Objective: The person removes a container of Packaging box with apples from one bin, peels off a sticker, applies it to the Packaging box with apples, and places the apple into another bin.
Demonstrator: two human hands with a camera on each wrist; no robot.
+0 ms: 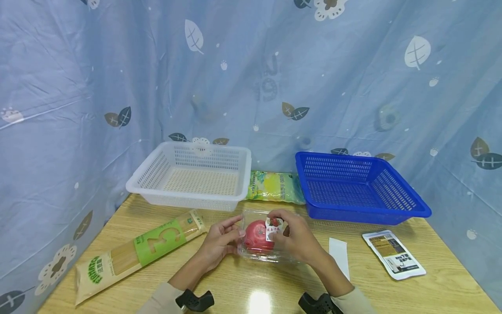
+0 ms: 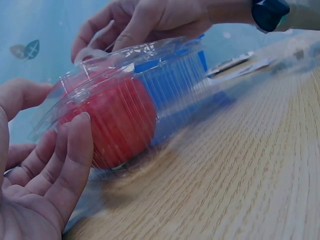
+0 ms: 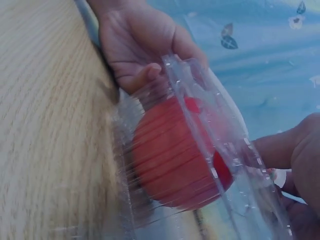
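Both hands meet at mid-table over a clear clamshell box (image 1: 262, 237) holding a red tomato (image 1: 256, 235) — the left hand (image 1: 219, 244) steadies its left end with loosely extended fingers, while the right hand (image 1: 294, 237) curls over the lid and pinches near the label (image 1: 273, 228). Set between a white basket (image 1: 196, 174) and a blue basket (image 1: 353, 187) on the wooden table (image 1: 255, 288), the thin ribbed plastic looks easily crushed. Gentle pressure at the rim — not the middle — should keep the fruit unbruised.

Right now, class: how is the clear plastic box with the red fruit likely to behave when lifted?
The clear plastic box looks thin and ribbed, so it probably flexes under a squeeze. The round red fruit fills only one end, so it may roll inside and tip the box. The glossy walls may be slippery.
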